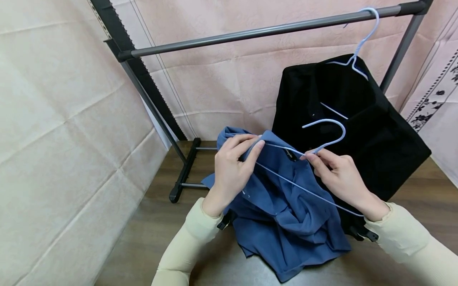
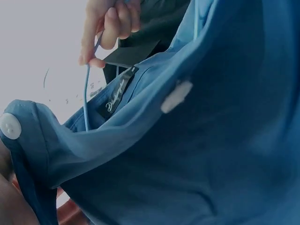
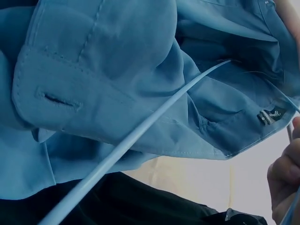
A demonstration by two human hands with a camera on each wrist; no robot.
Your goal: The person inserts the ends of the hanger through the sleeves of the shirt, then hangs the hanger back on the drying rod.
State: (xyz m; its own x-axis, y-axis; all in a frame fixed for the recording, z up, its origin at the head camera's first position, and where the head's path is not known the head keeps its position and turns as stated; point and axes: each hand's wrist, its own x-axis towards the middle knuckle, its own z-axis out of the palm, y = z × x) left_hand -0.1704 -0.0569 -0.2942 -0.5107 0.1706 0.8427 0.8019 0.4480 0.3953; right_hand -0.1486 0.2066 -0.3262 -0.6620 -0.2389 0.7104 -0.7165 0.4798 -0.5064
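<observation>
A blue button-up shirt (image 1: 286, 238) hangs loosely bunched between both hands, over the floor. My left hand (image 1: 234, 167) pinches the shirt's edge near the collar, around one arm of a light-blue wire hanger (image 1: 344, 131). With thumb and fingers, my right hand (image 1: 338, 174) grips this hanger at the base of its hook. One end of the hanger lies inside the shirt's neck; its right end sticks out bare. The left wrist view shows a dark neck label (image 2: 117, 93) and a white button (image 2: 10, 126). A buttonhole (image 3: 58, 100) appears in the right wrist view.
Behind the hands stands a dark metal clothes rack (image 1: 222, 39). A black garment (image 1: 390, 147) hangs from its right end on another light-blue hanger (image 1: 373, 26), close behind the right hand. Pale cloth (image 1: 71, 119) covers the left side, above a brown wood-look floor (image 1: 143, 238).
</observation>
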